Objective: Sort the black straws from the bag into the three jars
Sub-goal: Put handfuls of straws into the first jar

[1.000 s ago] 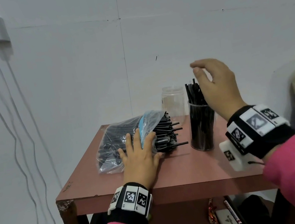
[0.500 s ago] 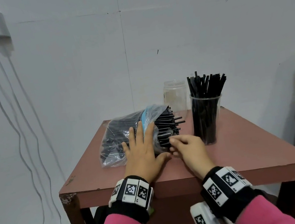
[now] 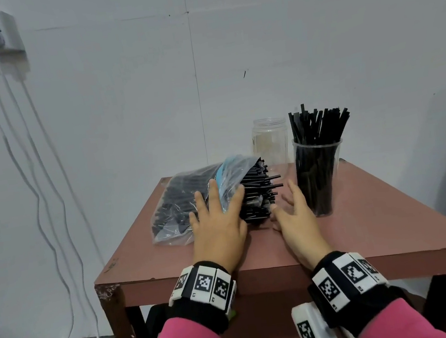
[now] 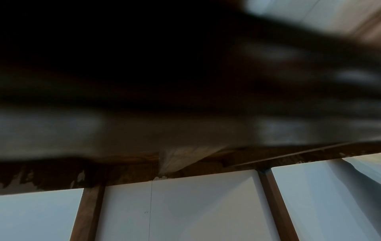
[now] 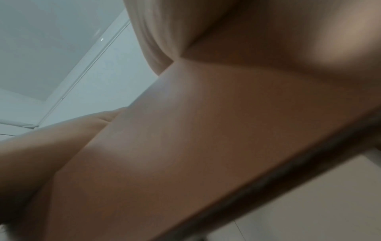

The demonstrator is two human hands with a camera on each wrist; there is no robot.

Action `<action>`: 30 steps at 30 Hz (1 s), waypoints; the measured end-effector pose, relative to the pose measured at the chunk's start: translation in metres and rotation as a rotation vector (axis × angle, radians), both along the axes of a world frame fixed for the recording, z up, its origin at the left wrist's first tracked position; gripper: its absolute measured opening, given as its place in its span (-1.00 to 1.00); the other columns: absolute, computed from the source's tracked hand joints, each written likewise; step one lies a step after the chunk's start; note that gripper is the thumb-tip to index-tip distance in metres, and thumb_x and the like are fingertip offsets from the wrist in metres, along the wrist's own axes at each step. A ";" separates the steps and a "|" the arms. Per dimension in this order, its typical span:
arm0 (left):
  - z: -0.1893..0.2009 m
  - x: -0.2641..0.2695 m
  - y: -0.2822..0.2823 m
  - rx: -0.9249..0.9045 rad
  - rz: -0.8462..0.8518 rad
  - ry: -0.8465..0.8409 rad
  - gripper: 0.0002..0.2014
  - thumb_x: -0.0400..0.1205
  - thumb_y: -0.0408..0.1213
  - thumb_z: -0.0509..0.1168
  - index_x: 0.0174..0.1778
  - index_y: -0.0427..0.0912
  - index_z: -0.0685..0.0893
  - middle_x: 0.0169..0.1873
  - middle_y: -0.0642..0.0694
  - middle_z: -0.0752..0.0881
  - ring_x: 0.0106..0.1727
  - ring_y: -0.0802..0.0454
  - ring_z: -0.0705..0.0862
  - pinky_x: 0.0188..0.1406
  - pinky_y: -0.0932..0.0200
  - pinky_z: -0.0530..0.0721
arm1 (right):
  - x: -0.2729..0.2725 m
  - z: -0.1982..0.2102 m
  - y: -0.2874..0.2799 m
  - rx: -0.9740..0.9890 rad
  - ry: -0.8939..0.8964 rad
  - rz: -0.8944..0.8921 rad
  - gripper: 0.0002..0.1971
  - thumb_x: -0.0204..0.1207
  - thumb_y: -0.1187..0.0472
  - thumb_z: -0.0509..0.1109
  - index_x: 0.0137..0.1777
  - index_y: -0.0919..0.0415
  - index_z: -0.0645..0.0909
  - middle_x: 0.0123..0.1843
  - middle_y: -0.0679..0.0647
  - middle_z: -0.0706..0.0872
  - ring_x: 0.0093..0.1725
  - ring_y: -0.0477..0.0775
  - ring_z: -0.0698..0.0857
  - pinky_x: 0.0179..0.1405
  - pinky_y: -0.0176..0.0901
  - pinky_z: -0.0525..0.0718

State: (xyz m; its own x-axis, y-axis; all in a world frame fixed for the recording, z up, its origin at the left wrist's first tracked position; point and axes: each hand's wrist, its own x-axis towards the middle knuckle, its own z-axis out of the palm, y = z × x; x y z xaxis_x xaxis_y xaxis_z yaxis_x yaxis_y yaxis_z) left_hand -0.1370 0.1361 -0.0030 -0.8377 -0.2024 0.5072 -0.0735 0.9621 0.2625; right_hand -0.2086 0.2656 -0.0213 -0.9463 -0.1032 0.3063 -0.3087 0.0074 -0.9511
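Just beyond her right hand (image 3: 294,216), whose fingers are spread and empty, straws (image 3: 259,189) poke from the bag (image 3: 180,200). Her left hand (image 3: 217,221) presses flat on it. Best she pinch few and keep the bag pinned, clear of the full jar (image 3: 319,178).

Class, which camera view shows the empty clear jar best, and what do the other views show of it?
The head view: the empty clear jar stands whole at the table's far edge, behind the bag of straws. The left wrist and right wrist views show nothing of it, only blurred close surfaces.
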 end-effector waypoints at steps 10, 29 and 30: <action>-0.010 -0.008 -0.006 0.034 -0.063 0.105 -0.28 0.65 -0.22 0.17 0.64 0.04 -0.10 0.70 -0.12 -0.04 0.67 -0.35 0.06 0.45 -0.39 0.32 | 0.004 0.011 -0.020 0.131 0.263 -0.035 -0.50 0.57 0.03 0.42 0.50 -0.04 0.45 0.44 -0.13 0.55 0.32 -0.16 0.57 0.39 -0.12 0.56; -0.015 -0.011 -0.008 0.024 -0.072 0.200 -0.33 0.61 -0.16 0.15 0.58 0.06 -0.06 0.67 -0.22 0.15 0.60 -0.44 0.22 0.38 -0.47 0.43 | 0.015 0.017 -0.020 -0.050 0.348 -0.203 -0.74 0.55 0.11 0.45 0.10 -0.33 0.61 0.16 -0.30 0.62 0.01 -0.28 0.68 0.05 -0.25 0.67; -0.015 -0.011 -0.008 0.024 -0.074 0.203 -0.28 0.61 -0.21 0.23 0.57 0.08 -0.07 0.67 -0.21 0.14 0.61 -0.44 0.20 0.39 -0.48 0.42 | 0.016 0.018 -0.021 -0.045 0.357 -0.177 -0.72 0.54 0.14 0.47 0.16 -0.27 0.64 0.18 -0.29 0.64 0.07 -0.28 0.67 0.09 -0.28 0.66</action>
